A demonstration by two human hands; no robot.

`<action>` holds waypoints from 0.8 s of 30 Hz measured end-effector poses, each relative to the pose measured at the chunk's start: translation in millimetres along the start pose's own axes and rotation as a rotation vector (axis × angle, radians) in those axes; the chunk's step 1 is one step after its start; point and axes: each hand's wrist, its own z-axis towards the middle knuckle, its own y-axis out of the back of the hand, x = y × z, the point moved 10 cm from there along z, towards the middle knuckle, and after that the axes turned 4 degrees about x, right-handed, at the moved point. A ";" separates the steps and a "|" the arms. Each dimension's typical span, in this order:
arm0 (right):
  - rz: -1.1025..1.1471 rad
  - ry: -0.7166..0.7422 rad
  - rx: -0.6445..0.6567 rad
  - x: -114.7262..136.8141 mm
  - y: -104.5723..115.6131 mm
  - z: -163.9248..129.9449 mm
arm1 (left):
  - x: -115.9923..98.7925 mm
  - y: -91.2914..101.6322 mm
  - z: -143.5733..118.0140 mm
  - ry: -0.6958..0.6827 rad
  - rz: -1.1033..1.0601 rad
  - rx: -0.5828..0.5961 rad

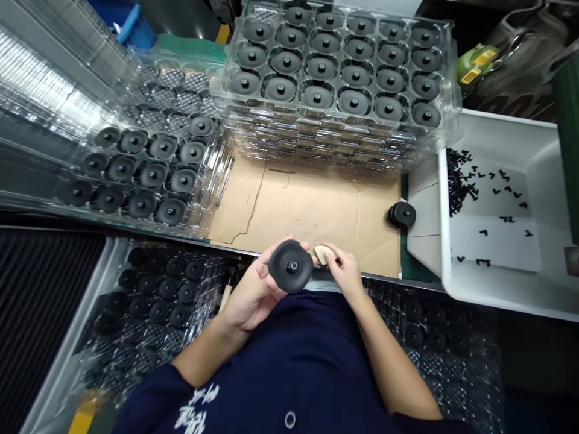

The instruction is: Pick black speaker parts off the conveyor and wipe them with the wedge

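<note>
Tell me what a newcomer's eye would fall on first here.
Likely the stacked clear trays of dark round parts, top centre. Next, the black disc in the left hand and the pale piece in the right hand, near the cardboard's front edge. At right, a white bin holds small black pieces.

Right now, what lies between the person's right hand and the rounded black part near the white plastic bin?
In the head view, a stretch of brown cardboard lies between the right hand and that rounded black part.
</note>
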 end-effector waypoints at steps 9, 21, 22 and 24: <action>-0.084 0.669 -0.119 206.1 48.1 -53.8 | 9.0 -3.2 3.9 0.076 0.051 -0.026; -0.156 0.664 0.036 194.7 39.9 -58.3 | -2.9 -1.4 1.9 0.056 0.077 -0.057; -0.219 0.602 0.007 188.7 43.4 -56.2 | -1.6 0.5 1.4 0.062 0.071 -0.068; -0.339 0.574 -0.101 187.9 52.6 -51.5 | 5.2 1.6 0.5 0.094 0.056 -0.078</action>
